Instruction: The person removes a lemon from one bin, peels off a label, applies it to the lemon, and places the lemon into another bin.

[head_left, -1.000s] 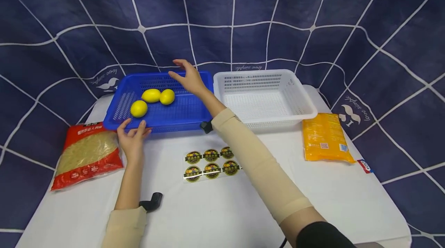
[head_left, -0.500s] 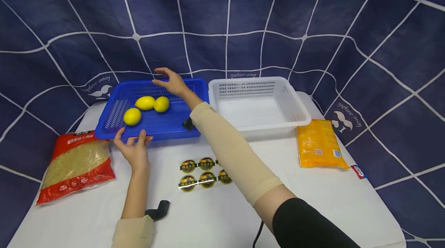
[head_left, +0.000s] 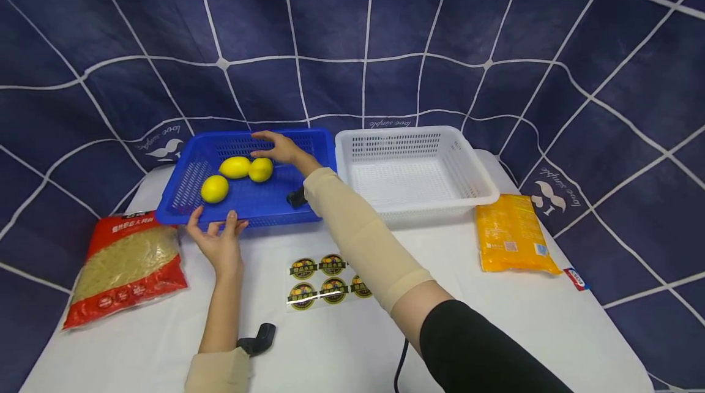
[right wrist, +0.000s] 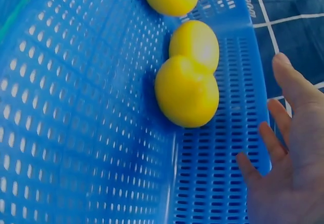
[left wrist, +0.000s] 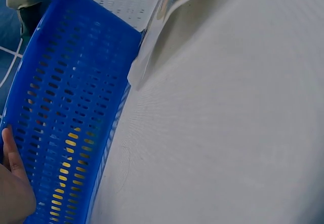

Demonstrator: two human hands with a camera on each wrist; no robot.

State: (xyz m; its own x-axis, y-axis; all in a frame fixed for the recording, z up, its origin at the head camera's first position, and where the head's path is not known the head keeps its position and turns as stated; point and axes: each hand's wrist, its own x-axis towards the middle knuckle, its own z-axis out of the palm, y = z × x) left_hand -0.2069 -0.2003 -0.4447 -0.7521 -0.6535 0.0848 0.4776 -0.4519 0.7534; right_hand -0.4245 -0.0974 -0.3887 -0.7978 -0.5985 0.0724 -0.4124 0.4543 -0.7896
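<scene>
Three yellow lemons lie in the left part of the blue plastic basket (head_left: 275,197). A front lemon (head_left: 215,189) sits apart from the other two, a left lemon (head_left: 234,167) and a right lemon (head_left: 261,169), side by side behind it. My right hand (head_left: 286,151) hangs over the basket, just right of the lemon pair, fingers spread and loosely bent around nothing. In the right wrist view that hand (right wrist: 291,148) overlaps the basket's rim. My left hand (head_left: 220,246) touches the basket's front rim with relaxed fingers; the left wrist view shows a finger (left wrist: 14,155) along the outer wall.
A white plastic basket (head_left: 407,209) stands right of the blue one. A red pasta bag (head_left: 129,264) lies at left, an orange packet (head_left: 514,234) at right. A sticker sheet (head_left: 333,291) lies in front, partly under the right forearm. A dark curtain (head_left: 330,26) hangs behind.
My right hand has moved left and down over the blue basket, closer to the lemon pair. My left hand stays at the front rim. The head view has shifted slightly.
</scene>
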